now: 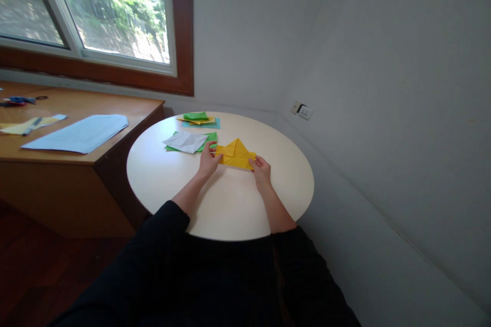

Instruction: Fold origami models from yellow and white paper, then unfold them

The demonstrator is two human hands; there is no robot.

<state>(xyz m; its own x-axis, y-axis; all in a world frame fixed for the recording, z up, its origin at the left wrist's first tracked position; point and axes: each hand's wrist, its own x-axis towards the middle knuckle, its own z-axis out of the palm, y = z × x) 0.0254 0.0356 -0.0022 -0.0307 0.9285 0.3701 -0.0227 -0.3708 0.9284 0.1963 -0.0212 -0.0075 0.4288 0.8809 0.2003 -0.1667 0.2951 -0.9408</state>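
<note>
**Two hands on a folded yellow sheet at a round desk**

A folded yellow paper (pixel 235 155) lies flat on the round white desk (pixel 164 184), a little beyond its middle, with a triangular flap pointing away from the person. The left hand (pixel 208 162) meets the paper's left corner, its fingers closed in a pinch on the edge. The right hand (pixel 261 170) holds the right corner the same way, fingers curled and nipped on the paper. Both forearms reach out from dark sleeves at the near rim.

Just left of the yellow paper, a white sheet (pixel 185 141) lies on top of a green sheet (pixel 209 138), the green one touching or nearly touching the left hand's thumb. Farther back sits a small pile of folded papers (pixel 198 119) in green, yellow and teal.

To the left stands a wooden counter (pixel 115 163) bearing a pale blue sheet (pixel 79 134), a yellowish sheet with a pen (pixel 32 125) and scissors (pixel 21 100). A window (pixel 95 10) is above it, and a wall socket (pixel 302 110) to the right.
</note>
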